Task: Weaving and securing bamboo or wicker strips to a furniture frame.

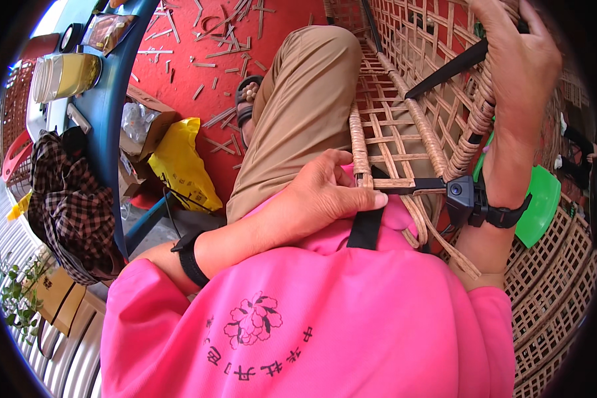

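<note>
A half-open woven rattan frame (393, 141) leans across my lap, its brown strips laced over black bars and its edges wrapped in rattan. My left hand (316, 192) is closed on its near left corner, thumb flat along the end and fingers partly hidden behind the wrapped edge. At the upper right, my right hand (521, 56) grips the thick wrapped rim, and some of its fingers are out of sight. A black bar (448, 69) slants across the lattice near that hand. Loose rattan ends (448, 249) hang from the near edge against my pink shirt.
Cut rattan scraps (229, 40) litter the red floor. On the left stands a blue table (109, 123) with a jar (66, 76) of yellowish liquid; a checked cloth (73, 199) hangs beside it. A yellow bag (186, 162) sits below. Right are a green plastic piece (538, 207) and woven lattice (544, 305).
</note>
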Motion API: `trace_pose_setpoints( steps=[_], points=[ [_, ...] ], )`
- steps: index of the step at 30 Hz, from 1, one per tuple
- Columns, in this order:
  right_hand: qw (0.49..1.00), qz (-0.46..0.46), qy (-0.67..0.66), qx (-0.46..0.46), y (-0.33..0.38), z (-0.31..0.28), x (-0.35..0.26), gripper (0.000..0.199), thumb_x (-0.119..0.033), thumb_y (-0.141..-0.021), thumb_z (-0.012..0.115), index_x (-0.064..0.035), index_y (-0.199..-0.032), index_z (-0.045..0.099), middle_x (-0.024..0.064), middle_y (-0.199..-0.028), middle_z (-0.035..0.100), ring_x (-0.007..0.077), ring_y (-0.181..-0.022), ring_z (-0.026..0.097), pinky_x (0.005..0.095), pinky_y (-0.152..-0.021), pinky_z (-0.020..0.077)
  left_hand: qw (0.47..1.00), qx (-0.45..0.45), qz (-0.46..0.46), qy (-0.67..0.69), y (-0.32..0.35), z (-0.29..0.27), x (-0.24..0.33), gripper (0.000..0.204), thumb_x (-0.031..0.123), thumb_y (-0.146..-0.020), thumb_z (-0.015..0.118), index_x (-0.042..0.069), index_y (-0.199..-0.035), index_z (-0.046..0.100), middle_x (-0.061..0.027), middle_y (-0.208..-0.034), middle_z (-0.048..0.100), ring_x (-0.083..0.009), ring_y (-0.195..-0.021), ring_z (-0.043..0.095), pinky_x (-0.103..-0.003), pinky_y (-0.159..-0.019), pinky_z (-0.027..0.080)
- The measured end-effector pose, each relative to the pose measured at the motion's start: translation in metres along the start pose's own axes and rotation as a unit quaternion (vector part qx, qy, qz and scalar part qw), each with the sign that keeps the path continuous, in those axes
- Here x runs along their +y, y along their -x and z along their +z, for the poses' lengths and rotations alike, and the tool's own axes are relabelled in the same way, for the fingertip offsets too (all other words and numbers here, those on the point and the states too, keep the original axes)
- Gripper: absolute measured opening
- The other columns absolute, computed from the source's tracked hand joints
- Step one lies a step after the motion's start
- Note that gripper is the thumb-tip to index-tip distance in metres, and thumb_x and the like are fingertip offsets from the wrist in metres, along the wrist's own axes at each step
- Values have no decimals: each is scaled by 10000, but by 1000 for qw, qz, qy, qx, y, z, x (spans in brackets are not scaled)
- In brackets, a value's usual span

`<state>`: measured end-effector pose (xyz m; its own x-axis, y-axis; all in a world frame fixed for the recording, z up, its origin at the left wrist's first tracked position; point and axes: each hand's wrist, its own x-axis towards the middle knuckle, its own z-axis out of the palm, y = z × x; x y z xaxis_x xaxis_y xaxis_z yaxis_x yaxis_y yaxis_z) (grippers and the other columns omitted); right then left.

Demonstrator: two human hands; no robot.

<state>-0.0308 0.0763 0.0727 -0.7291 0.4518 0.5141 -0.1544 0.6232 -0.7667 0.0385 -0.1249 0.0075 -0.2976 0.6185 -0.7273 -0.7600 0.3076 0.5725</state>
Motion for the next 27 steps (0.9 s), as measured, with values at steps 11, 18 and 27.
trace_pose_setpoints(
  steps=[11,18,27],
  points=[
    [981,115,116,103,21,-53,40,314,-131,-781,768,87,-996,699,60,-926,686,87,-816,591,220,-800,471,998,57,-32,-13,-2,4,4,557,209,-830,740,-57,-1241,474,-7,-789,567,-61,-697,515,-191,-609,409],
    [987,85,102,94,33,-70,58,199,-78,-808,730,48,-962,727,71,-947,691,102,-835,608,247,-827,477,994,2,-110,-27,-8,0,17,292,278,-911,631,6,-1001,572,-11,-792,584,-66,-664,512,-190,-602,406],
    [960,45,259,97,22,-64,44,337,-198,-755,789,25,-998,722,70,-968,705,106,-852,618,234,-846,458,996,-49,-75,-18,-13,-17,7,353,358,-974,541,7,-980,576,-24,-767,573,-69,-570,481,-198,-560,413]
  ],
)
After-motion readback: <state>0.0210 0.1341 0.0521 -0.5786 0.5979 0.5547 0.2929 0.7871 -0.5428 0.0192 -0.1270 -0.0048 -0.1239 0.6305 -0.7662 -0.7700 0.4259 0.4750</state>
